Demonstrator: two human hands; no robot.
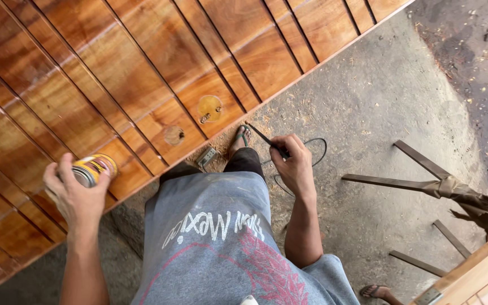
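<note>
Your left hand (74, 195) is wrapped around one small tin can (92, 169), fingers curled tight about its body, holding it over the lower edge of the big varnished wooden panel (114, 62). Your right hand (295, 164) pinches one thin dark brush (266, 138) by its handle, the tip pointing up and left toward the panel's edge, just short of it.

The panel is one broad piece of grooved reddish boards, running slantwise across the upper left. Two round marks sit near its lower edge: one glossy amber disc (210, 107) with two screws beside it, and one duller circle (173, 135) just left of it and lower. One small metal bracket (206, 157) lies on the floor just below the edge.

On the concrete floor (379, 96) one black cable (312, 149) loops behind your right hand. To the right stands one metal stand (453, 189) with four flat legs showing (the hub is wrapped in tape). Two sandalled feet are in view: one (243, 135) by the panel's edge, one (375, 291) at the bottom.
</note>
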